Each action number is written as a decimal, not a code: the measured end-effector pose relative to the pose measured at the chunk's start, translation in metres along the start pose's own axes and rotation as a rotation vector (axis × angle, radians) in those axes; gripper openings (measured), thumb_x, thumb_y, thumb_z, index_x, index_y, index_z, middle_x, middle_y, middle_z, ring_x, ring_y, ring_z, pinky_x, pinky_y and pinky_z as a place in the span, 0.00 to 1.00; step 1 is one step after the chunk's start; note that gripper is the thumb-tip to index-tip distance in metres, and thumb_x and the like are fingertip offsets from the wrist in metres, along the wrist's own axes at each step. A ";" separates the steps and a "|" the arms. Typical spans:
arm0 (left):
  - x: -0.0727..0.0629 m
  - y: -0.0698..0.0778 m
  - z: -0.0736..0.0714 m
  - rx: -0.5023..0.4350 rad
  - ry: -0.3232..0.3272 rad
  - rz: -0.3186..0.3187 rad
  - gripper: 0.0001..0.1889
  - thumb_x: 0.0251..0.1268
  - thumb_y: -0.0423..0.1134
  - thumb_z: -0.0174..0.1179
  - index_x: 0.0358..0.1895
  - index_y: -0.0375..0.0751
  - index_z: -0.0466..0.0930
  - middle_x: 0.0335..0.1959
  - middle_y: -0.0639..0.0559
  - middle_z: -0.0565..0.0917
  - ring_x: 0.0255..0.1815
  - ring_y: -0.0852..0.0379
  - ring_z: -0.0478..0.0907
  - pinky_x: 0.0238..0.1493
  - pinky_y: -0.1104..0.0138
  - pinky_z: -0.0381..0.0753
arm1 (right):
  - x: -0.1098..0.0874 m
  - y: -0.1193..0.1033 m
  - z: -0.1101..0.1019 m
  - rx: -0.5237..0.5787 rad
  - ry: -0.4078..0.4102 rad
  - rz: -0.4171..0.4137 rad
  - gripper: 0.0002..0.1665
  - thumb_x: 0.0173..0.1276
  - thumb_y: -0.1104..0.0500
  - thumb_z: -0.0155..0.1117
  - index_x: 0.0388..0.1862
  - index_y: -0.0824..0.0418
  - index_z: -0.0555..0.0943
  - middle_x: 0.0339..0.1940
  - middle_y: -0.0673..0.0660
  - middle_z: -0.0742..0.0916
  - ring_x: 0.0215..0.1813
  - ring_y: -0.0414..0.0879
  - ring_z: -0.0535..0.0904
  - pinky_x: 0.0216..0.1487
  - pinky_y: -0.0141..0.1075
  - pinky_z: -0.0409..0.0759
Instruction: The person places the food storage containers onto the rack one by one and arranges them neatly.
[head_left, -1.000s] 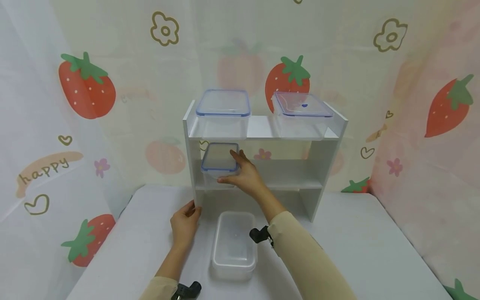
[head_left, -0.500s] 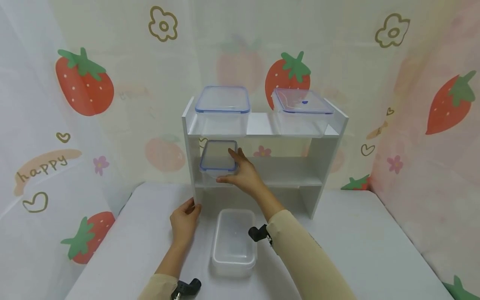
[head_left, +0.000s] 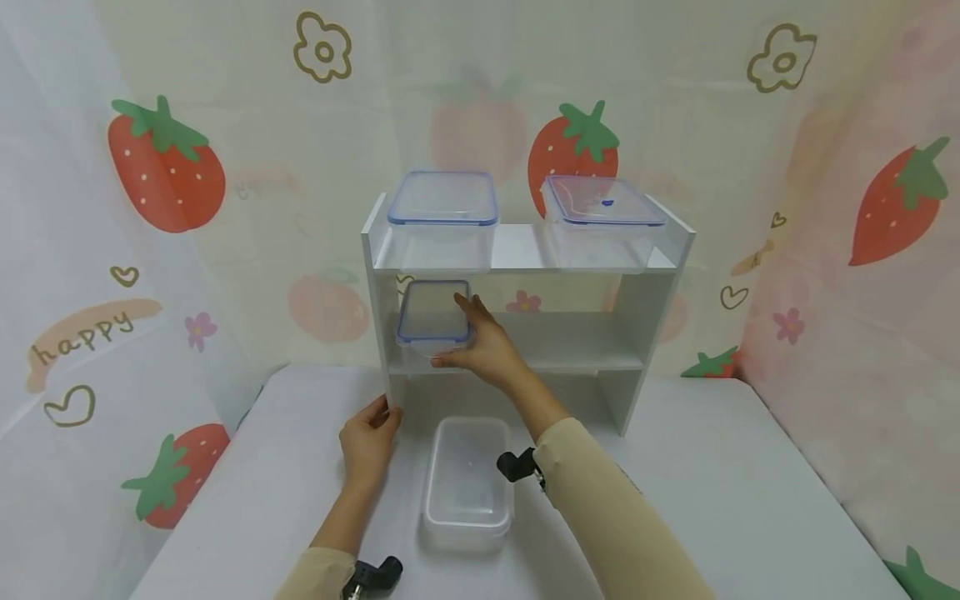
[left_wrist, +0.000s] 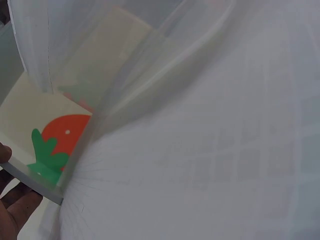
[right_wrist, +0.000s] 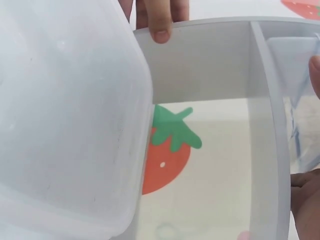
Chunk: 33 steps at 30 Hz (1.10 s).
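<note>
In the head view my right hand (head_left: 489, 348) grips a small clear food container (head_left: 434, 312) with a blue-edged lid by its right side, thumb at the front and fingertips over the lid. The container sits at the left end of the middle level of a white two-tier shelf (head_left: 633, 350). My left hand (head_left: 369, 437) pinches the lower front edge of the shelf's left side panel. In the left wrist view the thumb and fingers (left_wrist: 25, 202) lie on opposite faces of that panel. Part of the container shows through the right wrist view's right edge.
Two larger clear containers, one left (head_left: 444, 221) and one right (head_left: 606, 225), stand on the shelf's top level. A frosted lidded container (head_left: 468, 483) rests on the white table (head_left: 735, 492) before the shelf, between my forearms. A strawberry-print curtain (head_left: 262, 125) hangs behind.
The small container has shifted slightly left toward the side panel, with my right hand on it. My left hand keeps its place on the panel. The head view has tilted a little.
</note>
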<state>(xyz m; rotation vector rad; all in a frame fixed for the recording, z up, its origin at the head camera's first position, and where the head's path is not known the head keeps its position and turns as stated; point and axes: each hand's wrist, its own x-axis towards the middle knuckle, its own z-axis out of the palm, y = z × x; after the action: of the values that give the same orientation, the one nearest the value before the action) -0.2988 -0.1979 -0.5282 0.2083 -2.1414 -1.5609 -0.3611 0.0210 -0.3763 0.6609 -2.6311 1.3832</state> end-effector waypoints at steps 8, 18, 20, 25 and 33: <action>-0.001 0.001 -0.001 0.001 0.011 -0.007 0.19 0.67 0.37 0.68 0.59 0.34 0.84 0.54 0.39 0.88 0.52 0.44 0.88 0.50 0.59 0.89 | -0.013 -0.001 -0.004 -0.096 0.011 -0.066 0.69 0.49 0.41 0.86 0.85 0.45 0.55 0.86 0.58 0.55 0.84 0.56 0.52 0.81 0.53 0.60; -0.003 0.002 -0.004 0.000 -0.002 -0.007 0.20 0.68 0.38 0.67 0.60 0.34 0.83 0.55 0.38 0.87 0.52 0.44 0.87 0.49 0.60 0.89 | -0.040 -0.005 -0.003 -0.105 0.053 -0.161 0.64 0.54 0.44 0.84 0.83 0.54 0.58 0.83 0.63 0.62 0.83 0.57 0.57 0.81 0.53 0.60; -0.004 0.002 -0.004 -0.007 -0.003 -0.006 0.20 0.68 0.38 0.67 0.60 0.34 0.83 0.56 0.38 0.87 0.53 0.44 0.87 0.50 0.60 0.89 | -0.047 -0.006 -0.003 -0.094 0.059 -0.164 0.62 0.55 0.43 0.83 0.83 0.53 0.59 0.83 0.61 0.62 0.83 0.56 0.57 0.81 0.53 0.60; -0.004 0.002 -0.004 -0.016 -0.010 -0.001 0.20 0.68 0.38 0.67 0.60 0.34 0.83 0.56 0.38 0.86 0.54 0.44 0.87 0.52 0.59 0.88 | -0.068 -0.009 -0.003 -0.055 0.079 -0.174 0.61 0.56 0.43 0.82 0.83 0.52 0.59 0.83 0.58 0.63 0.83 0.55 0.57 0.81 0.54 0.58; -0.002 0.004 -0.005 -0.015 -0.008 0.012 0.20 0.68 0.38 0.67 0.60 0.34 0.83 0.56 0.39 0.87 0.53 0.45 0.87 0.52 0.57 0.88 | -0.095 -0.015 0.000 -0.068 0.116 -0.195 0.60 0.56 0.42 0.82 0.83 0.49 0.60 0.83 0.53 0.64 0.83 0.52 0.58 0.78 0.56 0.64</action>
<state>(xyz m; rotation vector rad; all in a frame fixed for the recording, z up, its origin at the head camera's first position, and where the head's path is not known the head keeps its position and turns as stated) -0.2939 -0.1996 -0.5242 0.1844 -2.1330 -1.5735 -0.2694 0.0450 -0.3908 0.7802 -2.4382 1.2333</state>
